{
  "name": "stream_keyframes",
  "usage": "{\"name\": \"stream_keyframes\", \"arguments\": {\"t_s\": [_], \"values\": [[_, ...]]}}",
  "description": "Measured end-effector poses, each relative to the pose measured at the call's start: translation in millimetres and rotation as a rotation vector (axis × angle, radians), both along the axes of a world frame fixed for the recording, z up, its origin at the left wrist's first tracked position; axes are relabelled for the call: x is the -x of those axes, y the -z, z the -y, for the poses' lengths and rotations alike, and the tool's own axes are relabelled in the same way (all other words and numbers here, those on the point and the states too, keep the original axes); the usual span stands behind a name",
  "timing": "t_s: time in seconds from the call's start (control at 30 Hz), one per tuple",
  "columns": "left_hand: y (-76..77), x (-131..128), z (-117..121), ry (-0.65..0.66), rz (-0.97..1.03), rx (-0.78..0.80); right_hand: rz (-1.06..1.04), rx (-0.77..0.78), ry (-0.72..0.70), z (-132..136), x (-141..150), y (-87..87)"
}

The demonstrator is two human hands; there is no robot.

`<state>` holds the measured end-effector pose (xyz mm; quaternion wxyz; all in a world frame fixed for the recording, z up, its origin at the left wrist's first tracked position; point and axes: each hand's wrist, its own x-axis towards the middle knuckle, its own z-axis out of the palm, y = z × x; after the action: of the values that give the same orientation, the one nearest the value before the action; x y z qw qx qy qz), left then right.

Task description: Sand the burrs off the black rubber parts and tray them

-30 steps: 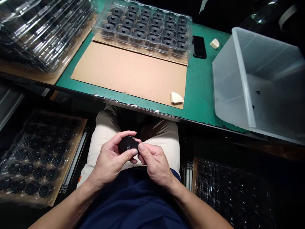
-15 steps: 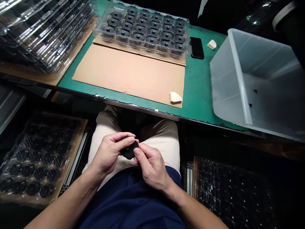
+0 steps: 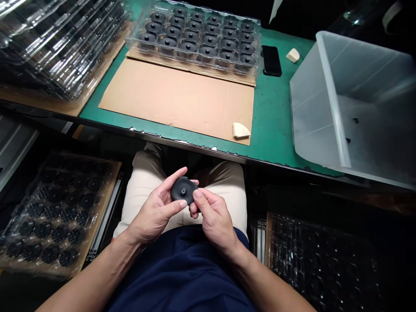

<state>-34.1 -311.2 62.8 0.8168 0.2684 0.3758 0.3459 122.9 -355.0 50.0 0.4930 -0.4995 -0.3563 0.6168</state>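
Over my lap, below the table edge, both hands hold a small round black part [image 3: 183,190] with a raised hub in its centre. My left hand [image 3: 156,212] cups it from the left, thumb and fingers closed round its rim. My right hand [image 3: 212,219] pinches its right edge with thumb and fingertips. The part's flat face is turned up toward the camera.
A clear blister tray [image 3: 198,37] filled with black parts sits at the back of the green table [image 3: 273,125], on brown cardboard [image 3: 178,97]. A translucent bin [image 3: 354,104] stands right. Foam wedges [image 3: 240,130], a phone [image 3: 271,60], stacked clear trays [image 3: 55,43] and floor trays [image 3: 55,212] surround me.
Both hands have turned the black part, so its round face with the centre hub now points up; it has risen slightly above my lap.
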Motion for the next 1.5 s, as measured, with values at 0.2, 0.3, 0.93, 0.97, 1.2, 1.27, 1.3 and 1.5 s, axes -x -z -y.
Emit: {"name": "stream_keyframes", "arguments": {"t_s": [0.2, 0.3, 0.93, 0.97, 1.2, 1.27, 1.3, 1.5], "values": [[-4.0, -22, -3, -0.118, -0.248, 0.018, -0.007, -0.026, -0.095, 5, 3, 1.2], [-4.4, -27, -7, -0.15, -0.32, 0.082, -0.054, 0.018, -0.099, 7, 0, 5.3], [-13.3, -39, 5, 0.138, -0.221, -0.06, -0.482, 0.219, 0.184, 11, -51, 6.4], [-13.0, -41, 5, 0.18, -0.23, -0.092, -0.492, 0.228, 0.204, 12, -54, 6.1], [-8.5, -66, 8, 0.28, -0.388, -0.18, -0.606, 0.266, 0.317, 26, -71, 10.3], [-8.1, -74, 8, 0.293, -0.414, -0.191, -0.61, 0.26, 0.346, 31, -75, 12.5], [-8.3, -77, 8, 0.301, -0.42, -0.194, -0.61, 0.257, 0.36, 33, -77, 13.2], [-11.8, -99, 9, 0.329, -0.478, -0.214, -0.637, 0.247, 0.411, 41, -92, 16.6]]}}
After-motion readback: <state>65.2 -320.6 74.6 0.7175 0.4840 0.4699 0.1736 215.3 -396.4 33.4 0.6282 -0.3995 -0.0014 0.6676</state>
